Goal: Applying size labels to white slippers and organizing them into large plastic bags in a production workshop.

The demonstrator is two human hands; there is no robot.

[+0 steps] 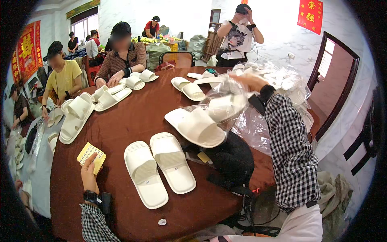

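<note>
My left hand (89,171) rests on the dark red table (133,117) and pinches a yellow sheet of small stickers (90,155). Just right of it lie two white slippers side by side (159,167), each with a small label on its sole. My right hand (250,80) is raised over the table's right side and grips a clear plastic bag (225,101) that holds white slippers. Another white slipper (197,127) lies partly under that bag.
A heap of clear plastic bags (282,88) covers the right edge of the table. More white slipper pairs (107,99) lie along the far and left side, where seated people work. A person stands at the back. A black bag (234,161) sits by my lap.
</note>
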